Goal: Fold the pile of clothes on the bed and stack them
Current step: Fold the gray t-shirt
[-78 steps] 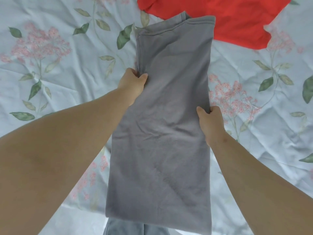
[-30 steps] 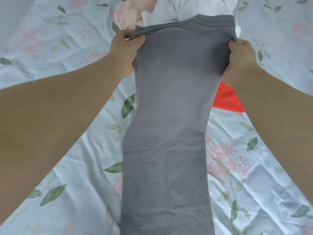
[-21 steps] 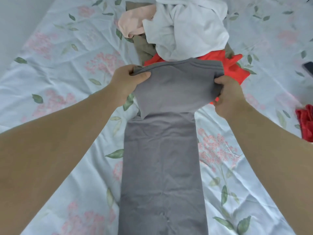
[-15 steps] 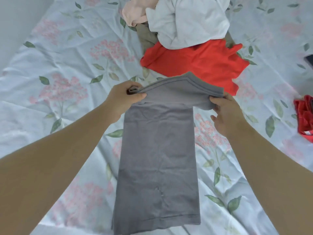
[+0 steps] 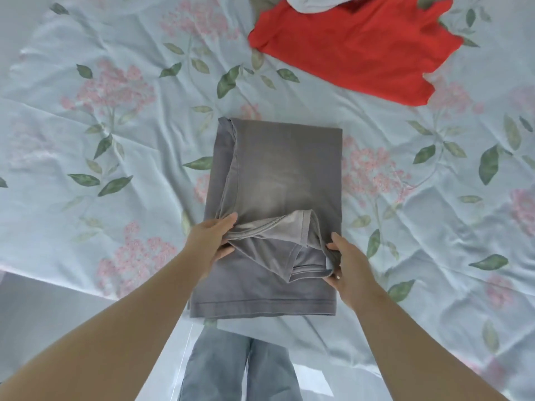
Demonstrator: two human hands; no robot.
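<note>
A grey garment (image 5: 275, 175) lies folded over on itself on the floral bed sheet (image 5: 115, 140), near the bed's front edge. Its top end is doubled back toward me, with the hem bunched and part of the lighter inside showing. My left hand (image 5: 210, 241) grips the left corner of that folded-back end. My right hand (image 5: 346, 261) pinches its right corner. A red garment (image 5: 356, 44) lies spread at the far right, with a white garment (image 5: 312, 2) partly over its far edge.
An olive cloth (image 5: 262, 2) peeks out at the top beside the red garment. My legs in blue jeans (image 5: 240, 369) stand against the bed's front edge. Open sheet stretches to the left and right of the grey garment.
Both hands have carried the grey garment's far end toward me and laid it over the near half. The garment now lies about half as long. The view has tilted down.
</note>
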